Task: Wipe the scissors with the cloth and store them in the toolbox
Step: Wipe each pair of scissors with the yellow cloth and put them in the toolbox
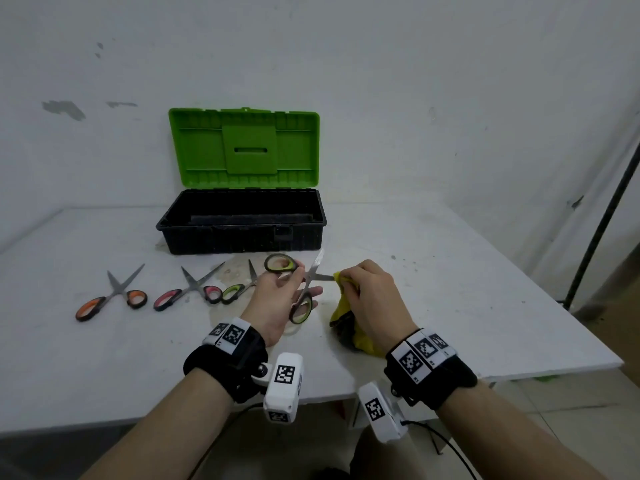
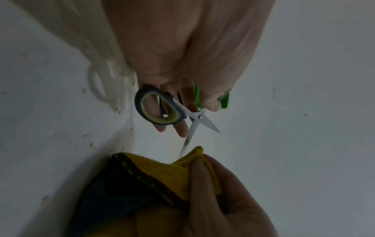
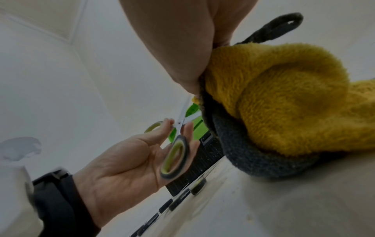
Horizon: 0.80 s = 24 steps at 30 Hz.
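Note:
My left hand [image 1: 282, 296] holds green-handled scissors [image 1: 304, 289] above the table, blades spread apart; the same scissors [image 2: 172, 112] show in the left wrist view with my fingers through one handle ring. My right hand [image 1: 367, 292] pinches a yellow and dark grey cloth [image 1: 346, 327] around the tip of one blade. In the right wrist view the cloth [image 3: 284, 99] bunches under my palm and the scissors [image 3: 176, 152] lie in the left hand [image 3: 129, 160]. The toolbox [image 1: 242, 221] stands with its lid up behind both hands, black base, green lid.
Three more scissors lie in a row on the white table [image 1: 450, 271] to the left: orange-handled [image 1: 112, 299], pink-handled [image 1: 194, 289] and green-handled [image 1: 240, 287]. A dark pole [image 1: 602, 216] leans at the right. The table's front edge runs just under my wrists.

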Each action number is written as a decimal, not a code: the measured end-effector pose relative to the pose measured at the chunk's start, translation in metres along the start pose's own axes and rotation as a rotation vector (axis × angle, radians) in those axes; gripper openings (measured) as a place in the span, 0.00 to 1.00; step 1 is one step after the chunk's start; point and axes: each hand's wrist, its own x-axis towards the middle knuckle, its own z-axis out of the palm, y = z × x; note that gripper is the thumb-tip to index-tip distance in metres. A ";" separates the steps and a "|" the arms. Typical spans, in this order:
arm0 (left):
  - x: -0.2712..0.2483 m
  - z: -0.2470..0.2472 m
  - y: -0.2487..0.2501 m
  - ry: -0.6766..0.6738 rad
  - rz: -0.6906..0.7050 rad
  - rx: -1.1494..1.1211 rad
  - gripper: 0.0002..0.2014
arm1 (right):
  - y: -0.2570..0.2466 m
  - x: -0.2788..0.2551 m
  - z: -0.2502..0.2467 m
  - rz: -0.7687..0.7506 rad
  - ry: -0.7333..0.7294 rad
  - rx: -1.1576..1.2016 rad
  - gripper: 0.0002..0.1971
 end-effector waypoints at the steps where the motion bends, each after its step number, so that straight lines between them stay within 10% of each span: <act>1: -0.001 0.000 0.000 0.005 -0.008 -0.005 0.02 | -0.001 -0.001 -0.001 -0.001 -0.007 0.002 0.10; 17: -0.006 0.002 -0.006 -0.014 -0.048 -0.001 0.05 | -0.016 0.004 0.009 -0.215 -0.022 -0.014 0.09; 24: -0.008 0.004 -0.007 0.013 -0.020 0.059 0.05 | -0.004 0.026 -0.004 0.001 0.107 0.030 0.09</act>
